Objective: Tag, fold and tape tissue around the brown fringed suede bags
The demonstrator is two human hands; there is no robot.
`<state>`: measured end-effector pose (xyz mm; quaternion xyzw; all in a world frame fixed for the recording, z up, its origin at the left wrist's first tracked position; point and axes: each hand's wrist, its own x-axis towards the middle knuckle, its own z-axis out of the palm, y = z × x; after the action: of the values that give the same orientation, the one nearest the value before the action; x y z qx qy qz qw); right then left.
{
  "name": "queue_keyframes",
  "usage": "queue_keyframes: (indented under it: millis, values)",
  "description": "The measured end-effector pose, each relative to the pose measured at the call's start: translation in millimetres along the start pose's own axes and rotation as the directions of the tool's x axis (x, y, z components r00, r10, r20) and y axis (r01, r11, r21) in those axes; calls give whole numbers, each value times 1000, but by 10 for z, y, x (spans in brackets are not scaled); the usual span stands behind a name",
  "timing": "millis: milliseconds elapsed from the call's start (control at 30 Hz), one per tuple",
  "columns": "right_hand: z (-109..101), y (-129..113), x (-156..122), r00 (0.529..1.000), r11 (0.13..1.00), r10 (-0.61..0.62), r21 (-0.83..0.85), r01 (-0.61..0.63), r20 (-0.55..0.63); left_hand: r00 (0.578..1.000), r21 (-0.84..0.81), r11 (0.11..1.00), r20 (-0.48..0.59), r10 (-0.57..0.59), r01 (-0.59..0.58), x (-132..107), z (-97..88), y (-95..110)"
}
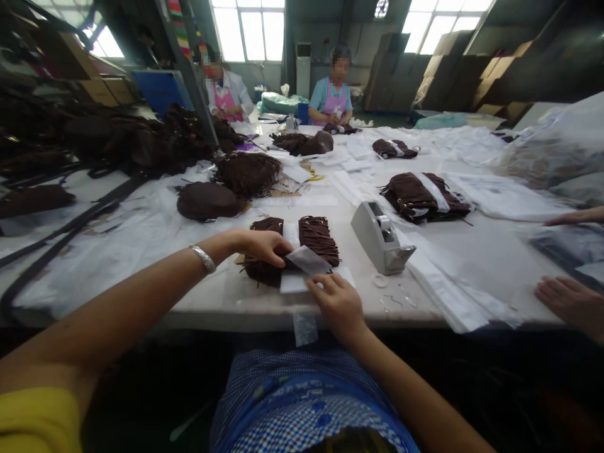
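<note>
A bundle of brown fringe tassels [317, 240] lies at the near table edge with a strip of white paper [307, 259] wrapped across it. My left hand [264, 246], a silver bracelet on its wrist, pinches the paper's upper corner and presses on the tassels. My right hand [336, 303] holds the paper's lower end, fingers curled on it. A loose piece of clear tape [304, 328] hangs over the table edge below.
A grey tape dispenser [381, 238] stands right of the bundle. More wrapped tassel bundles [421, 196] and dark bags [208, 201] lie further back. Another person's hands [572, 301] rest at the right edge. Two workers sit at the far end.
</note>
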<state>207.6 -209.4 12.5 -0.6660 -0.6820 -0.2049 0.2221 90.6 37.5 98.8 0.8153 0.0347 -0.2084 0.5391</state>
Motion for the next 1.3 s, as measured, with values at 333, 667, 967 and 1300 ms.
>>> queue_keyframes:
  millis: [333,667,967,1300]
  values:
    - [316,-318,222,998,996,-64,66,65,-11,999,-20,999,19,47,-47,19,8,-68]
    - [357,-336,280,996,984,90,154,-90,11,960,434,899,-227,163,-50,-113,332,-23]
    - [378,-304,129,983,931,177,333,-150,-53,729,720,683,-534,428,127,-116,1029,-440]
    - [-94,-106,-491,974,906,-164,415,87,154,515,753,635,-618,594,171,43,1349,-661]
